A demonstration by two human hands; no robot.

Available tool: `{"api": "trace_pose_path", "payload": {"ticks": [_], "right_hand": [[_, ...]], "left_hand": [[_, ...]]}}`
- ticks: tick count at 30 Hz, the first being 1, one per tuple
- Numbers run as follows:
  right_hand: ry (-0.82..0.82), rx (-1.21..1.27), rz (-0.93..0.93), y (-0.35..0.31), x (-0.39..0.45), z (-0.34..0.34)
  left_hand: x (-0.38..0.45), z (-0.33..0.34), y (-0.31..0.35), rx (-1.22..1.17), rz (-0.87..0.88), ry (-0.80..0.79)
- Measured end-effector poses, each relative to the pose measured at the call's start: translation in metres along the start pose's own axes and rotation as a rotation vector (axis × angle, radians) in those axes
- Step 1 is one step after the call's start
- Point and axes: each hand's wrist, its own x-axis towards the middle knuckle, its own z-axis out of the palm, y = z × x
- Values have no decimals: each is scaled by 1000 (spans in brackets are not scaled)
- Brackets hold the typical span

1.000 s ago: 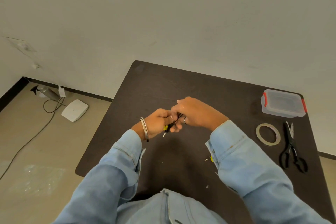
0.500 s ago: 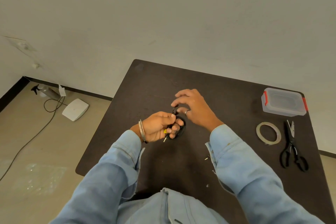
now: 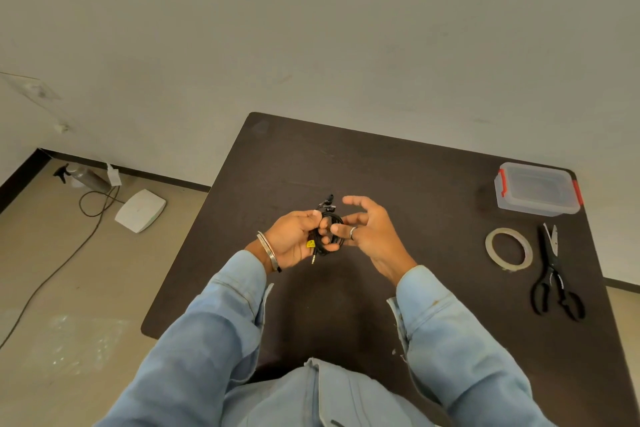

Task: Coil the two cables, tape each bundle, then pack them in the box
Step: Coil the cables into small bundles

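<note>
A small coil of black cable [image 3: 328,231] with a yellow tag and a metal jack plug hangs above the middle of the dark table [image 3: 415,184]. My left hand [image 3: 294,239] is shut on the coil's left side, thumb on top. Just right of the coil is my right hand [image 3: 367,229], fingers spread, with a fingertip or two touching the loops. A roll of clear tape [image 3: 508,248] lies flat at the right. The clear plastic box [image 3: 538,189] with red latches stands closed at the far right corner. Only one cable shows.
Black scissors [image 3: 554,274] lie right of the tape roll, near the table's right edge. On the floor at the left are a white flat device [image 3: 140,210], a dark cord [image 3: 69,253] and a spray bottle [image 3: 83,177]. A wall rises behind the table.
My right hand let go of the cable and spread its fingers, then came back close to the coil. The coil stays in my left hand, now more exposed.
</note>
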Motion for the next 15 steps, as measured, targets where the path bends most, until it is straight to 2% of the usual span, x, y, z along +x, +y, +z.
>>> {"api": "trace_pose_path", "payload": {"ticks": [3,4,7,10,13,15], "right_hand": [[-19,-22,-53,-1,1,0],[6,-61,-78,-1,2,1],[62,-283,-238,1,3,0],[-1,-631,-461,3,6,2],[14,-1020,-490,6,12,6],[30,-1051,-480,10,15,7]], "left_hand": [[2,3,0,28,28,55],[2,5,0,113,60,111],[9,3,-3,543,172,285],[15,-3,-3,977,219,273],[15,-1,0,1323,159,304],[15,1,1,1497,164,329]]}}
